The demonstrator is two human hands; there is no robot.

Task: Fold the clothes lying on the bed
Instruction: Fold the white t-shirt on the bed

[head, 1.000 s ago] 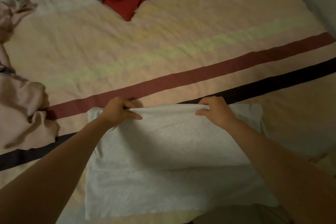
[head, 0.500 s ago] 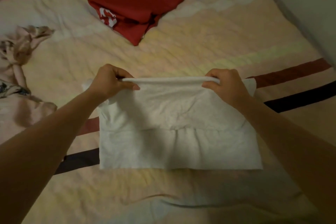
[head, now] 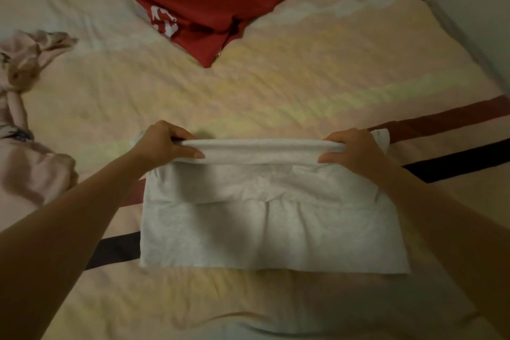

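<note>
While both hands pinch the far folded edge of the light grey garment (head: 265, 229), it lies flat on the bed (head: 303, 83), lower centre of frame. Left hand (head: 161, 143) grips the fold at its left end: thumb on top, fingers (head: 182, 135) curled over the far side of the cloth. Right hand (head: 356, 150) grips the right end the same way, fingers wrapped round the rolled edge. Fold stretched taut between the two hands, raised slightly off the layer beneath. Near edge of garment sits flat on the bedspread, covering part of the dark red stripe (head: 447, 116) and black stripe (head: 463, 159). Red garment (head: 204, 0) with white print lies crumpled at upper centre, well apart. Pink clothing (head: 30, 168) bunched at left edge of frame.
</note>
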